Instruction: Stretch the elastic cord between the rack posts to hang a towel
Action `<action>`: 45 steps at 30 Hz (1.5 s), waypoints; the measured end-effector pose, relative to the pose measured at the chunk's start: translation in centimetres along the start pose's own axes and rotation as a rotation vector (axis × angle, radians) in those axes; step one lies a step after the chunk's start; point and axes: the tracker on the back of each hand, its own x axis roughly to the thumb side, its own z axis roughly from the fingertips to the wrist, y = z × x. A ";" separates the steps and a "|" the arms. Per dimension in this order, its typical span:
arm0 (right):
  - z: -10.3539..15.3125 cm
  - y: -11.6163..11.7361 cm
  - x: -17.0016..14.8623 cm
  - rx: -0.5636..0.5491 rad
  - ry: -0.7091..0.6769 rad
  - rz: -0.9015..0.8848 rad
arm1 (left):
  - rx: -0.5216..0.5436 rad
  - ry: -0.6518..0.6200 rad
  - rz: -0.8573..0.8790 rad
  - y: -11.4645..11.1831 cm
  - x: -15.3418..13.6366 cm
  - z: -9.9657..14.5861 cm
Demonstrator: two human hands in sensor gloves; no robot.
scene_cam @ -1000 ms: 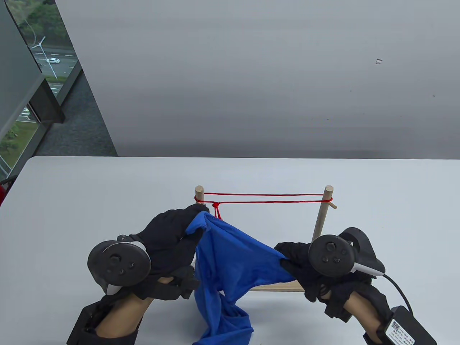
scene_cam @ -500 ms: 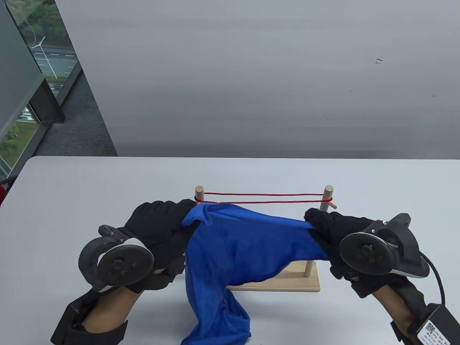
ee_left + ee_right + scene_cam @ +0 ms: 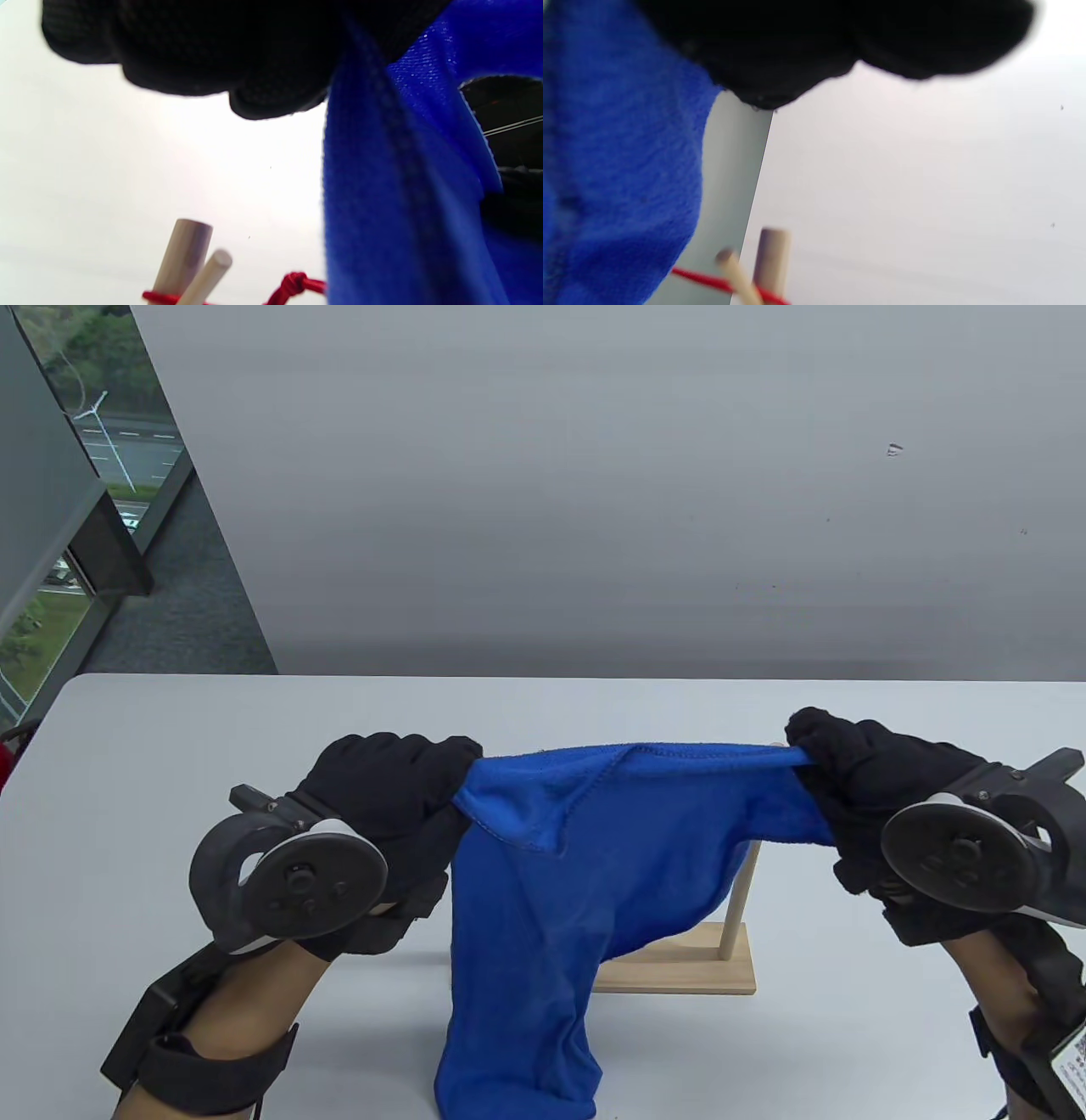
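Table view: left hand (image 3: 386, 789) is gripping the left top corner of the blue towel (image 3: 585, 865), fingers closed tight on the cloth. Right hand (image 3: 874, 780) is doing the same w/ the right corner, closed on the edge. Both are holding the top hem stretched level and raised, prob so it clears the post tops and can drop over the cord. Rest of the towel is hanging down in front of the wooden rack (image 3: 679, 971), lower end reaching the table (image 3: 212, 721) near the bottom edge. Cord itself is hidden behind the towel here; only the right post and base are showing.

Left wrist view: gloved fingers (image 3: 191, 51) are bunching the towel hem (image 3: 382, 190) at top, cloth falling away at right. Below, left post (image 3: 182, 258) w/ its cross peg, and the red elastic cord (image 3: 297, 284) already looped on it, knot showing. So the hand is sitting above the cord, not on it.

Right wrist view: blurry. Fingers (image 3: 797, 46) closed on the towel (image 3: 619, 169) at left; right post (image 3: 772, 262) and red cord (image 3: 704, 279) below, cord on the post. Towel not yet laid on the cord, judging by the gap.
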 end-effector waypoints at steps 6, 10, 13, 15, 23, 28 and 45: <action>-1.9 -1.6 -1.0 -0.059 0.008 0.048 | -0.029 0.000 -0.003 0.2 0.5 -2.0; -3.0 -2.2 -1.6 -0.103 0.015 0.058 | -0.040 0.003 0.005 0.3 0.5 -3.2; -3.6 -2.3 -2.0 -0.119 0.021 0.026 | -0.051 0.009 -0.007 0.1 0.5 -3.8; -4.2 -2.2 -2.2 -0.129 0.023 -0.022 | -0.057 0.017 -0.004 -0.3 0.2 -4.3; -6.9 -0.6 -2.2 -0.140 0.009 -0.132 | -0.112 0.089 0.048 -2.3 -2.2 -6.2; -8.2 1.1 -3.0 -0.112 0.022 -0.188 | -0.184 0.140 0.119 -3.5 -4.6 -7.3; -8.8 7.9 -7.4 0.078 0.134 -0.404 | -0.478 0.279 0.418 -8.9 -10.0 -8.4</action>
